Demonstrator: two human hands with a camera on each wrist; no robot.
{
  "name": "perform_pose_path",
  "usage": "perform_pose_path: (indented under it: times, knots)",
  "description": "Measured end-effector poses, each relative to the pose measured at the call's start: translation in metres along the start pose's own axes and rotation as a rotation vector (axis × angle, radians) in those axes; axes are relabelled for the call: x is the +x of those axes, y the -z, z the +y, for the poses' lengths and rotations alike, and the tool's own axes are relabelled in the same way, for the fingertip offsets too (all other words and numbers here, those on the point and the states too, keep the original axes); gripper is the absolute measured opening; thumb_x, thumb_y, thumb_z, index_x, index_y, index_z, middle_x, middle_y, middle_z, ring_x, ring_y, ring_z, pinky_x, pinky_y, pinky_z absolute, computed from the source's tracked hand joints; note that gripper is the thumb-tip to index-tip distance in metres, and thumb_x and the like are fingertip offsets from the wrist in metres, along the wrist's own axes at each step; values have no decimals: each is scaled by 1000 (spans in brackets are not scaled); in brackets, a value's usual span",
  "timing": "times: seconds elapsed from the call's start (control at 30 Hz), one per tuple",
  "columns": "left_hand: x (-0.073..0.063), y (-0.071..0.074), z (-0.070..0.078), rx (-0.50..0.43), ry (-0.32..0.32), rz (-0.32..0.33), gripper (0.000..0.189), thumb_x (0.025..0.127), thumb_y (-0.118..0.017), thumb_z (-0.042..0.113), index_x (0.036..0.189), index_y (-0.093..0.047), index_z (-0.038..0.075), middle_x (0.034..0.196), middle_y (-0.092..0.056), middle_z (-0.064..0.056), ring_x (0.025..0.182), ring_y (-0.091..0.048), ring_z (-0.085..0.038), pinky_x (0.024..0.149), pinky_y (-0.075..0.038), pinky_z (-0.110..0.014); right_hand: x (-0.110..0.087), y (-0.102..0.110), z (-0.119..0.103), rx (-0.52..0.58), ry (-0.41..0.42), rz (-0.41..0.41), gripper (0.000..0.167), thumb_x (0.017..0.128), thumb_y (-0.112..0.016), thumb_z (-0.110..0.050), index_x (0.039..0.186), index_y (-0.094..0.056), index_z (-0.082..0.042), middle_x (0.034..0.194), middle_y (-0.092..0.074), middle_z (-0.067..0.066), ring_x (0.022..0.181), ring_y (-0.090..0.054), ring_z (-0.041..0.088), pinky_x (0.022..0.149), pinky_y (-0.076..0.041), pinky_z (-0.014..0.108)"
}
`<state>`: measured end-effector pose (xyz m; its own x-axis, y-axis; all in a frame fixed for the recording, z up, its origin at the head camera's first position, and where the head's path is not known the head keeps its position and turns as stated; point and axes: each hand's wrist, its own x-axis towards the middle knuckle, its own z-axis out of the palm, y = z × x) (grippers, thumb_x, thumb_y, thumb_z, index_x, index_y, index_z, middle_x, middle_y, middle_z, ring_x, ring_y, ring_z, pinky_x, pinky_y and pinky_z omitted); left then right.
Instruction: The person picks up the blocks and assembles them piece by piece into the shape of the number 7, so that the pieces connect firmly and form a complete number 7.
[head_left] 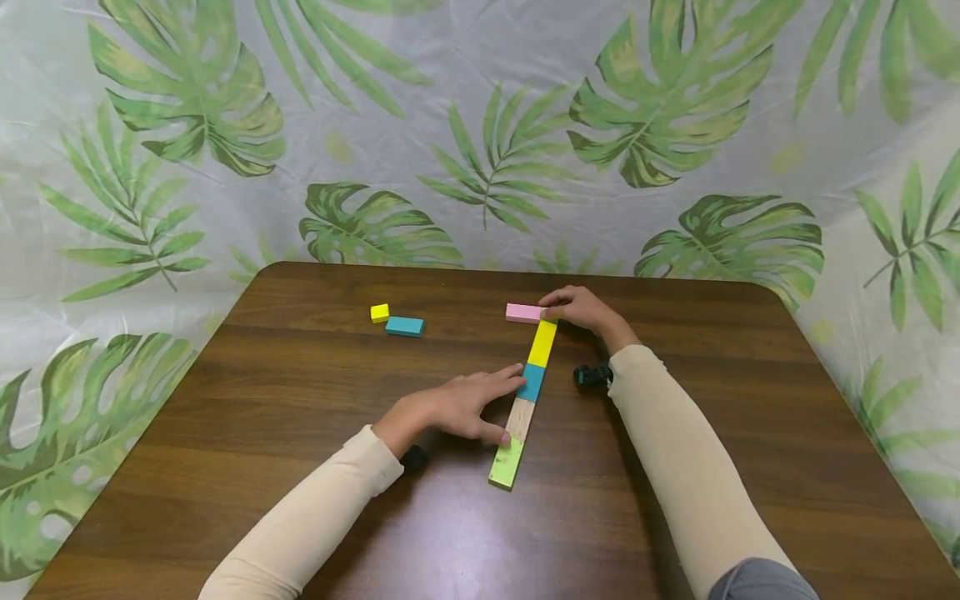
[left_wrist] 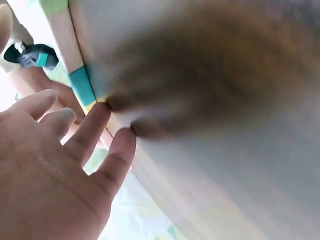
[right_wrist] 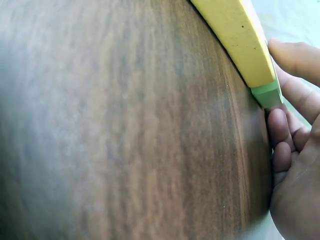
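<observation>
A straight row of flat blocks runs away from me: a lime-green block [head_left: 507, 463], a bare-wood block [head_left: 521, 418], a teal block [head_left: 531, 382] and a yellow block [head_left: 542, 343]. My left hand [head_left: 468, 404] lies along the row's left side, fingers spread, thumb at the lime-green block and fingertips at the teal one. At the far end, my right hand [head_left: 581, 310] pinches a green block [right_wrist: 268, 94] set against the yellow block's end; the hand mostly covers it in the head view. A pink block [head_left: 523, 312] lies crosswise just left of those fingers.
Farther left on the brown wooden table [head_left: 300, 375] are a second teal block [head_left: 405, 327] and a small yellow block [head_left: 380, 313], corner to corner. A leaf-print curtain [head_left: 487, 125] hangs behind the table's back edge. A black wrist device [head_left: 592, 377] sits under the right wrist.
</observation>
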<state>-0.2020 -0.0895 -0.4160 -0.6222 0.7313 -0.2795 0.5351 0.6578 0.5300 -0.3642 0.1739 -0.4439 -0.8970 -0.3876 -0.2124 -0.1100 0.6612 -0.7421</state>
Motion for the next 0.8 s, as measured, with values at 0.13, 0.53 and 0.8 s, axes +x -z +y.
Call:
perform_pose_path:
  times: [0.13, 0.53, 0.8]
  knots:
    - [-2, 9, -6, -42, -22, 19, 86, 93, -66, 42, 160, -19, 18, 170, -4, -3, 154, -21, -31, 122, -24, -53, 0, 0, 0, 2, -1, -5, 43, 98, -62, -30, 135, -61, -8, 152, -40, 20, 137, -39, 40, 114, -34, 55]
    - [-35, 74, -50, -72, 142, 330, 60, 97, -61, 32, 149, -45, 7, 152, -48, -17, 136, -50, -36, 110, -42, -52, 1, 0, -1, 3, 4, -17, 42, 98, -61, -25, 136, -60, -9, 152, -38, 20, 137, -38, 39, 114, -34, 54]
    - [-46, 93, -86, -180, 301, 564, 42, 100, -57, 26, 137, -58, 7, 137, -60, -17, 126, -57, -39, 102, -48, -52, -1, -2, 1, -11, 8, -16, 41, 97, -62, -25, 135, -62, -8, 152, -37, 21, 138, -36, 41, 113, -34, 55]
